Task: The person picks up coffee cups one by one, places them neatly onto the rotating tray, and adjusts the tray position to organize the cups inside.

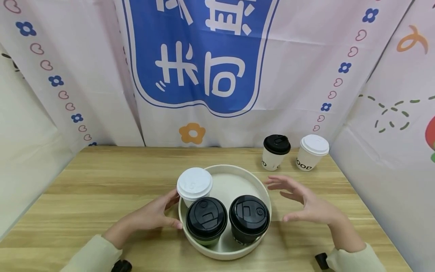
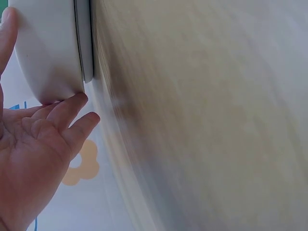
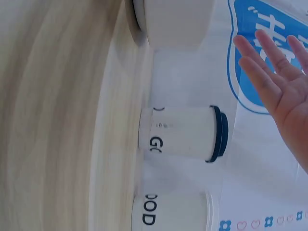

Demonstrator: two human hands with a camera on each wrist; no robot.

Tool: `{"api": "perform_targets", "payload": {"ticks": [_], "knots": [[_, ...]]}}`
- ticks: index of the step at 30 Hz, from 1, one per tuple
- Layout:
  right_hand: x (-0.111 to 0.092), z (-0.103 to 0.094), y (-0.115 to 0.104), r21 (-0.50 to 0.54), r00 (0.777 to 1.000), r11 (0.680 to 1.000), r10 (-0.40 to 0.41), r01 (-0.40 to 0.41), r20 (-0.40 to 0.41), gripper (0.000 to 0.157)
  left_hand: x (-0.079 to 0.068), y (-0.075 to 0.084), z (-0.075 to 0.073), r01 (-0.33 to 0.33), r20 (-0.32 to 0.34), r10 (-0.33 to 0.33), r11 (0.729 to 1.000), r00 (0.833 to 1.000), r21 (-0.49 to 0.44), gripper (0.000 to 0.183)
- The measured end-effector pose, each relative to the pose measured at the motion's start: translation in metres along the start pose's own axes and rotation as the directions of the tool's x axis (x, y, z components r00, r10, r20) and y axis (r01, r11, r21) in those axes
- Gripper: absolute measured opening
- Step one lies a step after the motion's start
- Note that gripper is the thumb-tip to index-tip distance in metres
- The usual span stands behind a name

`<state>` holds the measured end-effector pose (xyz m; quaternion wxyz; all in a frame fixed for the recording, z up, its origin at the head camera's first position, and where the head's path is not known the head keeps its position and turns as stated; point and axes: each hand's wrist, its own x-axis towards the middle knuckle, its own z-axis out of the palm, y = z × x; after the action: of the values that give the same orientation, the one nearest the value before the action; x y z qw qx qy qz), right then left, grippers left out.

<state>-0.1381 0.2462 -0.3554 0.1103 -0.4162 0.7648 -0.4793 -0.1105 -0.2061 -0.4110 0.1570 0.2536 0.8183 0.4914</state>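
A round cream tray (image 1: 234, 170) with a raised rim stands on the wooden table. Inside it are a white-lidded cup (image 1: 194, 184) at the back left and two cups with black lids (image 1: 206, 219) at the front. My left hand (image 1: 149, 216) touches the tray's left side with extended fingers; in the left wrist view the fingertips meet the tray's outer wall (image 2: 53, 57). To the right of the tray, my right hand (image 1: 310, 204) is held above the table, fingers spread and holding nothing. A gap separates it from the tray wall (image 3: 178, 21) in the right wrist view.
Beyond my right hand, a white cup with a black lid (image 1: 274, 153) and a white cup with a white lid (image 1: 310, 153) stand near the table's back edge. A printed cloth (image 1: 289, 75) hangs behind the table, and pale cloth walls flank both sides.
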Motion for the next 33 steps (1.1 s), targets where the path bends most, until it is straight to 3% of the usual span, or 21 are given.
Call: {"api": "perform_targets", "payload": {"ticks": [15, 25, 33], "knots": [[-0.023, -0.036, 0.013, -0.066, 0.977, 0.998, -0.026, 0.012, -0.211, 0.087, -0.001, 0.005, -0.001, 0.007, -0.001, -0.007, 1.000, 1.000, 0.019, 0.114], [-0.041, -0.057, 0.017, -0.005, 0.931, 1.000, -0.023, 0.023, -0.365, 0.082, -0.002, 0.004, -0.001, -0.006, 0.006, 0.006, 1.000, 1.000, 0.023, 0.112], [-0.051, -0.073, 0.030, -0.013, 0.878, 0.999, 0.024, -0.034, -0.478, 0.078, -0.002, 0.005, -0.001, -0.008, 0.003, 0.008, 0.999, 1.000, 0.031, 0.111]]}}
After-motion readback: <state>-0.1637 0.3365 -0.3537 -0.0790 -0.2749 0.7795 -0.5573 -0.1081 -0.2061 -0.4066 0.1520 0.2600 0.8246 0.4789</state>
